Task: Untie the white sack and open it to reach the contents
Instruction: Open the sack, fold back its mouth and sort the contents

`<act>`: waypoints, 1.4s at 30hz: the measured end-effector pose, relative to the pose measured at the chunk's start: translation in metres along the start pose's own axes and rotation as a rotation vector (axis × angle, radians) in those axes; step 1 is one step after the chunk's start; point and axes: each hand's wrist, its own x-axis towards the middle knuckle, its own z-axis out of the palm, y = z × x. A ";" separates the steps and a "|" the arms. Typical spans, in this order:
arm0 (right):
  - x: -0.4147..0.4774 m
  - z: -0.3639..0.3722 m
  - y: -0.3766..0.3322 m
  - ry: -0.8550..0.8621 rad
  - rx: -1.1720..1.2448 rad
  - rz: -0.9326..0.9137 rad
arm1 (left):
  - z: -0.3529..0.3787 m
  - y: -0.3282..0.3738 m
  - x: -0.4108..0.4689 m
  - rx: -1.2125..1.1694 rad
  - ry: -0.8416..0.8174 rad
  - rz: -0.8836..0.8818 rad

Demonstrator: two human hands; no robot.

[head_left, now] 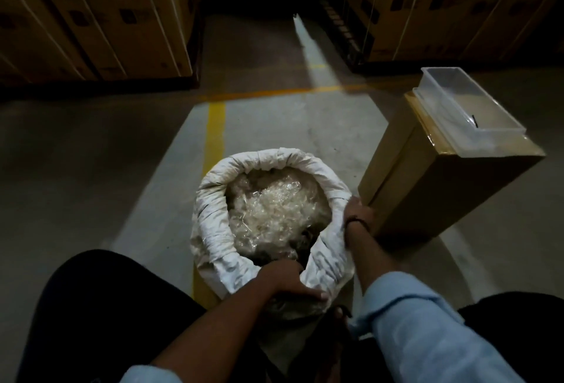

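Upright white sack [213, 224], rim rolled down, mouth open

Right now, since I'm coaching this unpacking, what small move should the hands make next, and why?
Probably fold the near edge down and outward. The crumpled white sack is open, its far and left rim rolled, crinkled clear plastic contents showing; only the near flap, gripped by the left hand, stands over them, while the right hand holds the right rim.

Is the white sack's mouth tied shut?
No, the white sack has its mouth rolled wide open, clear plastic contents show inside, and the left hand and right hand grip its rim.
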 end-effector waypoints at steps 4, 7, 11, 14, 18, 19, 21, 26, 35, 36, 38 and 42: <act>-0.127 0.024 0.009 0.290 -0.077 -0.231 | 0.001 0.002 -0.008 0.017 0.028 0.000; -0.140 0.036 0.043 0.245 -0.245 -0.222 | 0.004 0.003 -0.012 0.055 0.070 0.008; -0.105 0.019 0.041 0.046 -0.070 -0.193 | 0.011 0.007 -0.021 0.081 0.101 0.011; -0.010 0.010 0.050 -0.290 0.129 -0.020 | -0.001 0.007 -0.005 0.002 0.121 0.000; -0.031 -0.013 0.039 -0.335 0.231 0.199 | -0.012 0.014 -0.011 -0.001 0.113 0.012; -0.058 -0.015 0.030 -0.223 0.234 0.186 | -0.007 0.015 -0.012 0.037 0.080 0.029; -0.097 -0.004 0.025 0.082 0.116 0.127 | 0.001 0.018 -0.013 0.064 0.091 0.052; -0.141 0.025 0.055 0.171 0.100 0.002 | 0.013 0.011 -0.009 0.078 0.255 -0.022; -0.087 -0.019 0.046 -0.498 0.393 0.274 | 0.020 0.012 -0.001 0.148 0.384 0.093; -0.097 -0.011 0.039 -0.239 0.230 0.245 | 0.024 0.007 -0.001 0.144 0.429 0.065; -0.123 0.004 0.024 0.071 0.030 0.108 | 0.030 0.005 -0.004 0.191 0.553 0.067; -0.134 0.024 0.044 0.235 0.025 -0.043 | 0.043 0.009 -0.002 0.374 0.615 0.167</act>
